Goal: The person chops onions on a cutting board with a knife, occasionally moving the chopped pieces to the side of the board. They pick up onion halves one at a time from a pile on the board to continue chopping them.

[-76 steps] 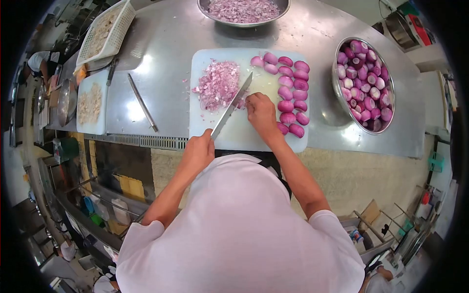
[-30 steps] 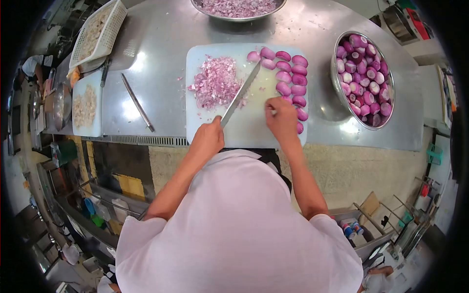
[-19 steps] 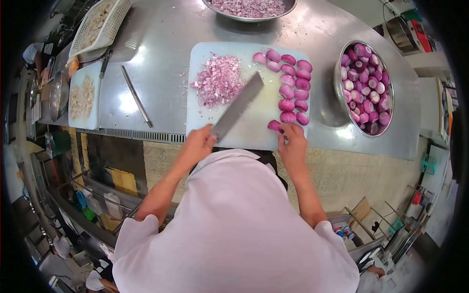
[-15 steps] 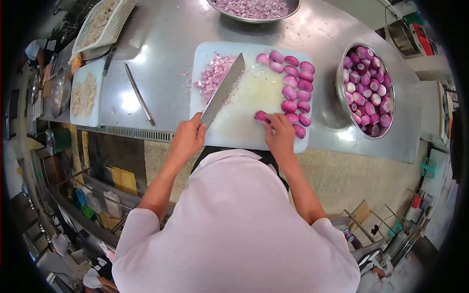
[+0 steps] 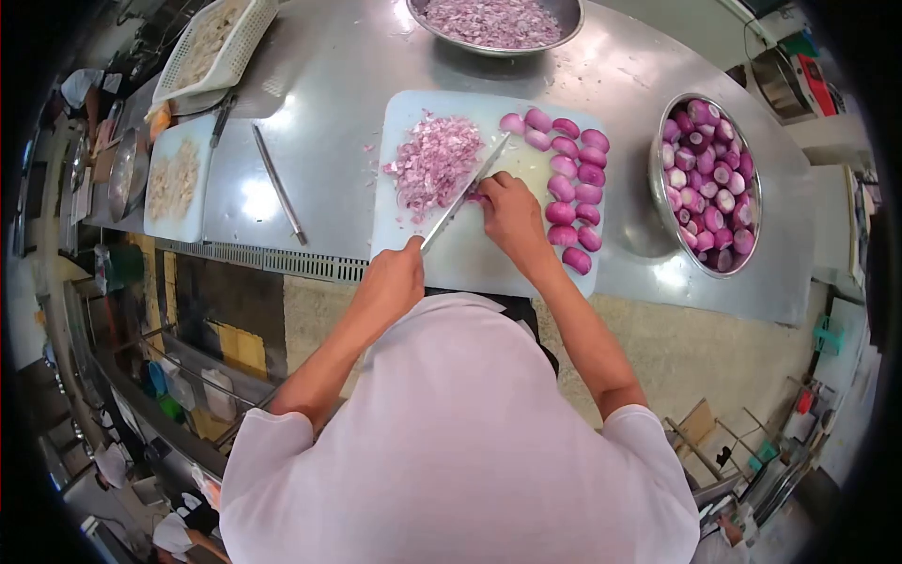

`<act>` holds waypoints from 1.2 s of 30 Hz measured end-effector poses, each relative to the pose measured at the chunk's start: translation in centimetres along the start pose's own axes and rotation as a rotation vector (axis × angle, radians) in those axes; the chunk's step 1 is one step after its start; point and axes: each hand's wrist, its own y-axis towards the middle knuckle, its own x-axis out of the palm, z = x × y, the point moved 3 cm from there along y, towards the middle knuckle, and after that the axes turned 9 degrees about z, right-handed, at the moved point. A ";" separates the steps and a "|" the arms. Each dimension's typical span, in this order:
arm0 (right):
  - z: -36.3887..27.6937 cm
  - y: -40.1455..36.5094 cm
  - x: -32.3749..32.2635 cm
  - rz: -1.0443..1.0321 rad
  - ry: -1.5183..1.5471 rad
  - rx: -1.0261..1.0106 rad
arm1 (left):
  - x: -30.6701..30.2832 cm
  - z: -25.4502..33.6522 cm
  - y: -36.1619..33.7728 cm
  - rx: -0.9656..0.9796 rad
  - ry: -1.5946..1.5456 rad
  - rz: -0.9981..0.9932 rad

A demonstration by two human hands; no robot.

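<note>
Gripping left hand [image 5: 390, 275]: bare fingers are clasping the near end of a long, silver, metal-bladed knife [image 5: 465, 190]; the hand is hiding the handle from me.
Bare right hand [image 5: 514, 214]: bent fingers are curling down and gripping a small purple onion piece [image 5: 478, 197], which they are mostly covering.
Blade axis: the knife is slanting from the left hand away from the person and rightward, its tip ending near the glossy, domed purple onion halves [image 5: 564, 166].
Piece position: it is lying right of the blade, close against it, whether touching I cannot tell; it is sitting ahead and rightward of the left hand, with the right hand nearer.
White rectangular cutting board [image 5: 474, 266]: it is bearing a heap of finely chopped pinkish onion [image 5: 430, 164] left of the blade, while the halves are lining its right side.
Oval steel bowl [image 5: 655, 179]: it is standing right of the board, holding whole purple onions [image 5: 714, 188].
</note>
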 end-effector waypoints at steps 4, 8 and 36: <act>-0.4 -0.4 0.1 0.014 -0.012 0.014 | 0.7 -0.5 -0.2 0.049 -0.019 0.022; 0.0 -0.9 -0.1 0.068 0.007 0.008 | 0.5 0.2 -0.2 0.045 -0.014 -0.002; 0.2 -2.5 0.2 0.329 0.086 -0.009 | 0.1 1.3 0.1 0.083 -0.067 -0.045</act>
